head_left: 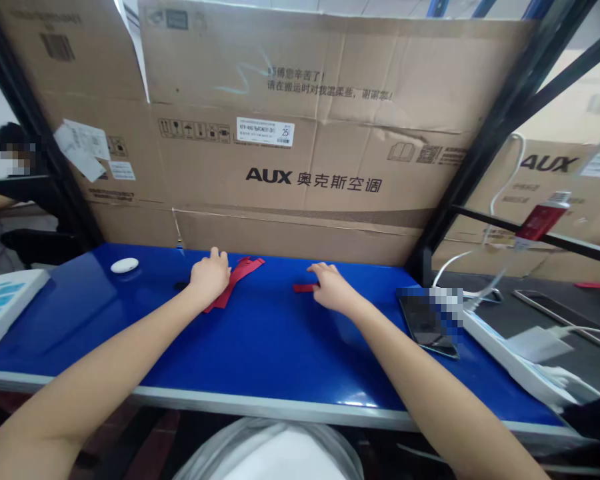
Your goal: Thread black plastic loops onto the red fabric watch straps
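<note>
My left hand point(211, 276) rests at the left side of a small pile of red strips point(244, 272), which look like cloth or ribbon. Its fingers point away from me, a little apart, and part of the pile is hidden beside and under the hand. Just left of the wrist lies a small dark thing point(181, 286), too unclear to name. My right hand point(331, 285) is further right over the blue tabletop point(270, 353), fingers bent and closed at the end of a short red strip point(304, 288). The strip sticks out to the left of the fingers.
A large cardboard sheet point(280, 230) stands along the back edge. At the left are a white oval object point(125, 265) and a white-and-blue device point(10, 307). A phone point(425, 327), a power strip point(515, 360) and cables lie right. Another person point(35, 193) is beyond the left frame.
</note>
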Tool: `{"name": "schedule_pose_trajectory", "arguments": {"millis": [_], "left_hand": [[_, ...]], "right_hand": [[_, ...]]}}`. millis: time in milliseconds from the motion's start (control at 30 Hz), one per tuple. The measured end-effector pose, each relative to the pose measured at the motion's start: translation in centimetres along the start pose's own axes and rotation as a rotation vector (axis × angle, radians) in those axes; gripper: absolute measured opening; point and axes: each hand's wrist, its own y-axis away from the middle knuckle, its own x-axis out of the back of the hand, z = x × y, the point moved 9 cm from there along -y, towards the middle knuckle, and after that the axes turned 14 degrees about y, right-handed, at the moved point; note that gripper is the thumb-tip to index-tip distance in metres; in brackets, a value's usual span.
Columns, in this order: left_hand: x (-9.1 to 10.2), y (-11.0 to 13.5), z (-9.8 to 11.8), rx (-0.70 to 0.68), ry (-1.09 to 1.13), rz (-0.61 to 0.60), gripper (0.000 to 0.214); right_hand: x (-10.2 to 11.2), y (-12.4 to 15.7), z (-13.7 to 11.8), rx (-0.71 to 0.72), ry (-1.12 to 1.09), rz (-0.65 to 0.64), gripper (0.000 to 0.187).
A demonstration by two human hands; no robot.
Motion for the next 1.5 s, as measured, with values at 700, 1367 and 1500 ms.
{"name": "schedule_pose_trajectory", "arguments": {"millis": [700,1367,1500], "left_hand": [[-4.1,2.2,7.3,-0.491,0.506,-0.120,0.061],[-1.6,6.1,11.9,-0.875,0.719,-0.156,0.025],[-0.8,6.4,12.0,-0.888,0.733,-0.110,0.025]], "right_hand": [[-0.8,0.1,-3.9,0.303,-0.164,0.106,0.021],[-2.8,-0.4,-4.2,0.309,-0.906,-0.120,0.016],[-2.9,-0.5,-4.1,0.277,-0.993,-0.197,0.019]]}}
